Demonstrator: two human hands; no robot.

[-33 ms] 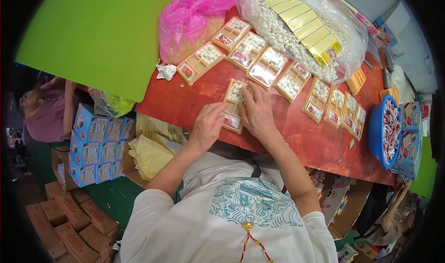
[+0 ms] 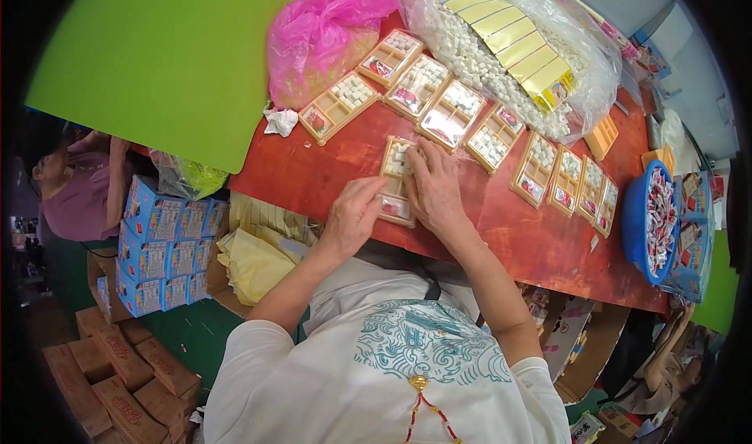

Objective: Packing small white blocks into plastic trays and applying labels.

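Note:
In front of me on the red table point(image 2: 313, 179) lies a small tan compartment tray point(image 2: 388, 162). White cubes fill its far part, and a red-and-white packet sits in its near compartment. My left hand point(image 2: 352, 213) is closed at the tray's left edge, fingertips against the rim. On the other side, my right hand point(image 2: 435, 182) is closed round the right edge, its fingers reaching over the cubes. Its thumb and the tray's middle are partly hidden. Beyond my hands, several similar trays point(image 2: 489, 148) with cubes and packets form a curved row.
Behind the row stands a clear bag point(image 2: 439, 33) of white cubes with a yellow printed sheet point(image 2: 517, 41) on it. A pink bag point(image 2: 301, 52) is at far left, a blue basin point(image 2: 636, 232) of small packets at right. Blue boxes point(image 2: 149, 252) stack beside the table; co-workers sit at both sides.
The tray between my hands has shifted very slightly to the right. My left hand's fingertips have moved a little right with it; the right hand is almost still.

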